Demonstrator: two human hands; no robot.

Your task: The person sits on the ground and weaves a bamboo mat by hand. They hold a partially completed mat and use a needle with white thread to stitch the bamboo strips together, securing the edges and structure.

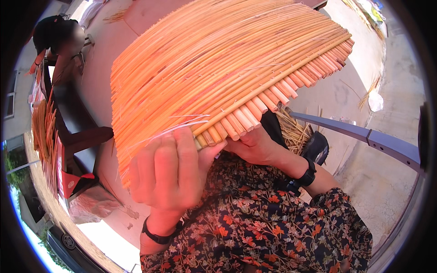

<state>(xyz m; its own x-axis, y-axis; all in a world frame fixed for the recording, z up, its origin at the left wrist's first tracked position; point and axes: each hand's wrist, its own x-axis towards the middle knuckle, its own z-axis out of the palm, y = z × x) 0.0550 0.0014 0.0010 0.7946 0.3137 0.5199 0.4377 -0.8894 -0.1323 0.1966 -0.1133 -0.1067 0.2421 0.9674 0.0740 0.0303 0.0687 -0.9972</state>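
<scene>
A large mat of yellow-orange reed stalks (218, 68) lies slanted in front of me, its stalks packed side by side and stitched with pale thread. Along its near right edge runs a single binding stalk (273, 85), with cut stalk ends sticking out below it. At the near corner my left hand (168, 168) is closed on the mat, thumb below and fingers over the top. White loose threads (186, 122) lie by those fingers. Just under the edge, my right hand (257, 148) is curled near the left thumb. Its fingertips are partly hidden by the mat and the left hand.
A person in a black cap (52, 34) sits at the far left by a dark bench-like frame (86, 136). Bundled reeds (44, 136) lean beside it. Right of me stretches a grey metal bar (364, 134), near loose cut stalks (293, 129) on the floor.
</scene>
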